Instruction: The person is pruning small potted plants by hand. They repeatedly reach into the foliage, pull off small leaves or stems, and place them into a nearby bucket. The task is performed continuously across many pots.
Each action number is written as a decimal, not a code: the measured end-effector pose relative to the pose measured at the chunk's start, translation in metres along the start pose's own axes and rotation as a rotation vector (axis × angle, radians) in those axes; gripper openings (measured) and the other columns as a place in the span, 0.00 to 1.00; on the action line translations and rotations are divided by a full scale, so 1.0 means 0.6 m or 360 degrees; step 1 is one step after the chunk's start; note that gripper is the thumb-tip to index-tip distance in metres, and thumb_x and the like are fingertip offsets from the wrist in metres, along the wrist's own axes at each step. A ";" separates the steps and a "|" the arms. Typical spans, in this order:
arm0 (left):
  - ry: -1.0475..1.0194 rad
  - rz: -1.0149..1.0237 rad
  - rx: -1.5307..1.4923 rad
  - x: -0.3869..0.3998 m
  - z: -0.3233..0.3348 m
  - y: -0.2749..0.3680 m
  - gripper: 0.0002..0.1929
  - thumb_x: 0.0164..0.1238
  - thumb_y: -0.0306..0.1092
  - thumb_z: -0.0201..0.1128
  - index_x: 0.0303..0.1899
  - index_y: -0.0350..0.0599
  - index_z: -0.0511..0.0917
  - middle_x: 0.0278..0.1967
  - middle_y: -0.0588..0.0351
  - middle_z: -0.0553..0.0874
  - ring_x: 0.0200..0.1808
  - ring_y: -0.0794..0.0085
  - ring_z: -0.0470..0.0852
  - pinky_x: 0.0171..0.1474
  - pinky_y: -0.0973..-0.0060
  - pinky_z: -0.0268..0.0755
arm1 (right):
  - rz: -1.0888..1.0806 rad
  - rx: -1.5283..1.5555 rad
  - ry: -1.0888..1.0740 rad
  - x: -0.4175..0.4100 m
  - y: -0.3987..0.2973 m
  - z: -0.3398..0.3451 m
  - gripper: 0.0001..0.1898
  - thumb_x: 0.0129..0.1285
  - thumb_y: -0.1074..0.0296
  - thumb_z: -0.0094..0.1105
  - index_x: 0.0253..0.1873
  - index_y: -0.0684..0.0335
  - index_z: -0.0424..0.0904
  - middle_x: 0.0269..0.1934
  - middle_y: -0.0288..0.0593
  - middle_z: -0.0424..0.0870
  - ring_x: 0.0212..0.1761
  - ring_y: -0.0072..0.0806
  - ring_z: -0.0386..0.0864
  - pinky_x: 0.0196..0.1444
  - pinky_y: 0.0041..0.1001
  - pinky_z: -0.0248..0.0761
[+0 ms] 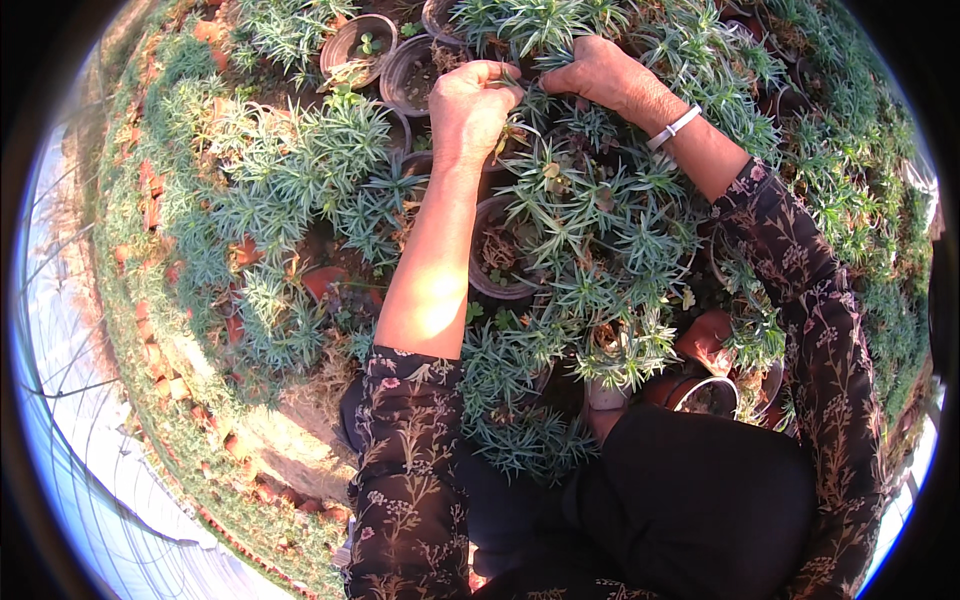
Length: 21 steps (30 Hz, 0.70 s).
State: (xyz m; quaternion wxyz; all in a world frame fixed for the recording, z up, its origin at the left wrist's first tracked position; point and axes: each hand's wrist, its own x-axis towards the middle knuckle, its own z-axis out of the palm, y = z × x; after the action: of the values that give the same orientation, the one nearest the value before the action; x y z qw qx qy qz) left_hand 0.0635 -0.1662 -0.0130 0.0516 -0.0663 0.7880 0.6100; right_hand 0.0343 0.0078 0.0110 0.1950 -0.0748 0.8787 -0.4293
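Observation:
My left hand [474, 109] has its thumb and forefinger pinched on a narrow green leaf or shoot at the top centre. Just to its right, my right hand [600, 75] reaches down among the spiky grey-green plants [630, 232], fingertips partly hidden by leaves. Whether it grips a stem cannot be told. A yellowed leaf [512, 137] hangs right beside my left hand. Below the hands stands a round plastic pot [501, 289] with dry matter and small green leaves in it. A white bangle [673, 127] circles my right wrist.
More plastic pots [405, 46] stand left of my left hand, one with a small seedling [369, 43]. Reddish pots [705, 337] lie tilted near my knee [705, 480]. Potted plants surround me, and translucent sheeting [82, 480] borders the far left.

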 end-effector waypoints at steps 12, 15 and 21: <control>0.0024 0.0034 -0.0056 0.005 0.007 -0.005 0.14 0.48 0.23 0.67 0.40 0.37 0.84 0.31 0.54 0.88 0.32 0.77 0.83 0.41 0.80 0.74 | -0.0424 -0.0620 -0.0097 0.028 0.023 0.000 0.25 0.44 0.52 0.72 0.29 0.75 0.78 0.21 0.48 0.78 0.25 0.31 0.78 0.33 0.31 0.73; -0.0004 0.0034 -0.0089 0.004 0.002 -0.010 0.13 0.50 0.22 0.66 0.41 0.36 0.83 0.32 0.53 0.88 0.33 0.77 0.83 0.41 0.79 0.75 | -0.0590 -0.0909 -0.0024 0.042 0.040 0.016 0.24 0.42 0.52 0.69 0.27 0.74 0.79 0.22 0.53 0.78 0.28 0.41 0.79 0.35 0.33 0.74; -0.0049 0.0017 -0.0208 0.001 -0.002 -0.011 0.14 0.53 0.22 0.64 0.43 0.35 0.82 0.33 0.52 0.87 0.33 0.76 0.83 0.41 0.79 0.74 | -0.0360 -0.0878 -0.0068 0.026 -0.023 0.012 0.23 0.39 0.54 0.65 0.26 0.75 0.78 0.24 0.58 0.79 0.31 0.47 0.80 0.39 0.36 0.74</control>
State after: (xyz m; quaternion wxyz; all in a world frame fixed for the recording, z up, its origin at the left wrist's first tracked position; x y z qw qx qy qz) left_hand 0.0640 -0.1691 -0.0190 0.0561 -0.0560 0.7459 0.6613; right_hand 0.0226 -0.0106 0.0135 0.1367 -0.2313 0.9439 -0.1918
